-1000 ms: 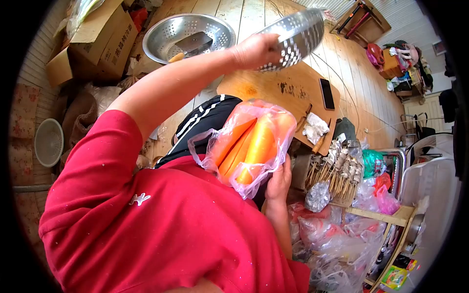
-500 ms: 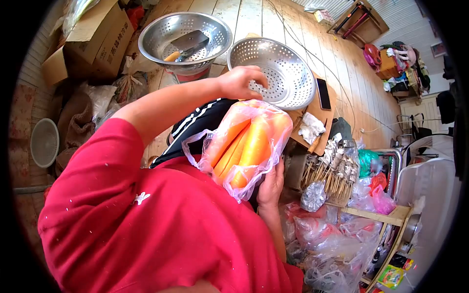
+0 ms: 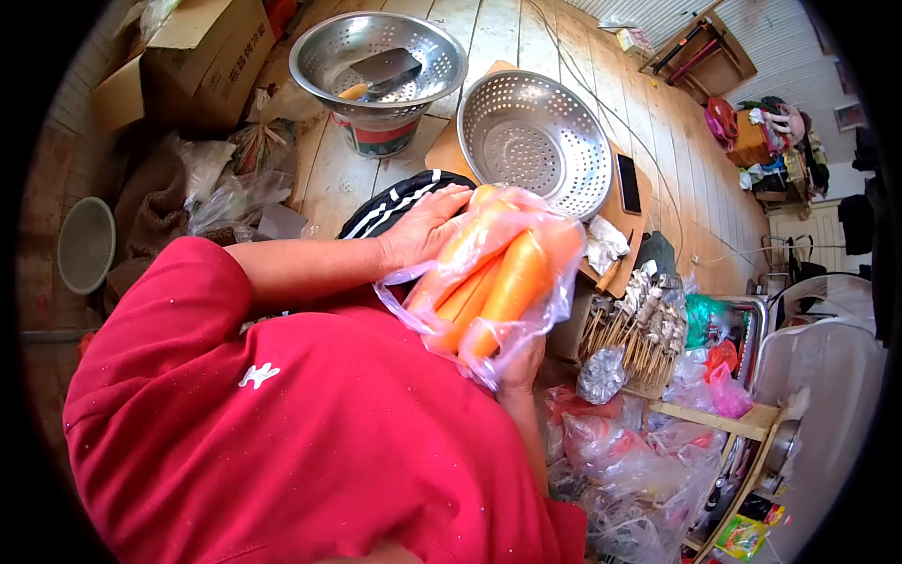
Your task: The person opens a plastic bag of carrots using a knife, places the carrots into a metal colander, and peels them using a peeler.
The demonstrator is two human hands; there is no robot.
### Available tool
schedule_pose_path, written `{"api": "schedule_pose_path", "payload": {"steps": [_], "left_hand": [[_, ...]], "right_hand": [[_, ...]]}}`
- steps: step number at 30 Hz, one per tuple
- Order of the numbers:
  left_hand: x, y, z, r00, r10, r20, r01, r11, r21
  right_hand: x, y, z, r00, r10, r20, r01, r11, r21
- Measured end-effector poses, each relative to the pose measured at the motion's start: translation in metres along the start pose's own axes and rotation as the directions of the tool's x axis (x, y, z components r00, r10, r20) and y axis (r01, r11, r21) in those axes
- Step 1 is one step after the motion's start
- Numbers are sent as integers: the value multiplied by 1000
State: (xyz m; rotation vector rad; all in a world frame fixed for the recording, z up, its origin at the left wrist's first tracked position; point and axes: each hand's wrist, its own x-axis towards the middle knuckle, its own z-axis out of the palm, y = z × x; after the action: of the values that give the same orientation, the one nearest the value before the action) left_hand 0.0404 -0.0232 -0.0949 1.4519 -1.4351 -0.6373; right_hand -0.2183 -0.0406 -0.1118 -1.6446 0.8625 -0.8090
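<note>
A clear plastic bag of carrots [image 3: 503, 282] lies on my lap, with several thick orange carrots showing through the film. My right hand [image 3: 522, 365] grips it from below on the right side, its fingers mostly hidden behind the bag. Against the bag's upper left side rests my left hand [image 3: 427, 227], fingers stretched out over the dark striped trouser leg [image 3: 381, 209]. Just beyond the bag, a perforated metal colander [image 3: 536, 141] sits on a wooden board [image 3: 442, 155].
A second colander [image 3: 310, 70], holding a wood-handled cleaver [image 3: 385, 68], stands on a bucket [image 3: 376, 136]. Right of the board are a phone [image 3: 629, 183], a crumpled white cloth [image 3: 603, 244], a knife [image 3: 611, 273] and many skewers [image 3: 644, 329]. Plastic bags [image 3: 639, 461] pile up at lower right.
My left hand has come down from above the colander's near edge to the bag's left side, its curled fingers now straightened. The bag has shifted slightly right in view.
</note>
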Motion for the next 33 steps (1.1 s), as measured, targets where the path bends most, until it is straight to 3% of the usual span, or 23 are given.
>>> {"api": "schedule_pose_path", "payload": {"steps": [1, 2, 3, 4, 5, 6, 7, 9, 11, 13, 14, 15, 17, 20, 21, 23, 27, 28, 29, 31, 33], "left_hand": [[-2, 5, 4, 999, -29, -21, 28, 999, -23], [-6, 11, 8, 997, -72, -28, 68, 990, -124], [-5, 14, 14, 993, -115, -36, 106, 975, -195], [-2, 22, 19, 988, -151, -16, 133, 915, -381], [1, 28, 23, 983, -182, 9, 157, 819, -552], [7, 23, 25, 983, -166, 83, 182, 775, -605], [13, 48, 17, 968, -161, 194, 252, 569, -782], [27, 60, 19, 924, -294, 246, 364, 469, -805], [46, 48, 26, 938, -211, 273, 335, 365, -869], [67, 56, 27, 920, -268, 287, 355, 253, -900], [80, 45, 34, 965, -65, 255, 261, 128, -957], [89, 37, 37, 961, -14, 275, 275, -12, -961], [108, 48, 25, 940, -34, 340, 327, -199, -924], [137, 36, 19, 960, 16, 279, 269, -319, -909], [146, 30, 20, 965, 28, 259, 253, -347, -903], [163, 15, 25, 973, 36, 226, 222, -391, -893], [199, -20, 41, 981, 50, 189, 193, -413, -890], [207, -32, 43, 982, 60, 180, 188, -392, -900], [216, -45, 43, 982, 79, 171, 188, -353, -916], [230, -72, 47, 979, 142, 145, 178, -265, -948], [240, -101, 48, 965, 247, 82, 122, -149, -981]], "right_hand": [[0, 3, -2, 977, -210, 21, 205, 918, -339], [-3, 5, -5, 939, -339, 60, 322, 803, -501], [-5, 5, -7, 954, -296, 57, 288, 842, -457], [-4, 4, -9, 958, -282, 56, 279, 861, -426], [-5, 4, -10, 980, -198, 23, 195, 930, -310], [-5, 5, -10, 995, -99, -14, 95, 983, -159], [-4, 3, -9, 999, -15, -45, 14, 1000, -18], [2, -6, -10, 990, 108, -94, -83, 969, 231], [17, -16, -10, 972, 195, -131, -124, 899, 420], [37, -40, -15, 960, 233, -157, -116, 838, 534], [50, -53, -19, 959, 229, -169, -96, 820, 564], [64, -66, -24, 962, 210, -174, -73, 813, 578], [96, -88, -34, 974, 140, -177, -12, 815, 579], [147, -93, -58, 996, 37, -85, 6, 886, 463], [162, -79, -65, 989, 105, -106, -57, 923, 380], [190, -55, -64, 977, 213, -1, -143, 659, 739], [223, -35, -48, 960, 279, -16, -179, 658, 732], [230, -36, -42, 979, 203, 5, -142, 670, 728], [234, -35, -38, 992, 128, 23, -104, 678, 727], [247, -26, -39, 990, 138, -24, -82, 714, 695], [255, -27, -37, 982, 131, -135, -41, 850, 526]]}}
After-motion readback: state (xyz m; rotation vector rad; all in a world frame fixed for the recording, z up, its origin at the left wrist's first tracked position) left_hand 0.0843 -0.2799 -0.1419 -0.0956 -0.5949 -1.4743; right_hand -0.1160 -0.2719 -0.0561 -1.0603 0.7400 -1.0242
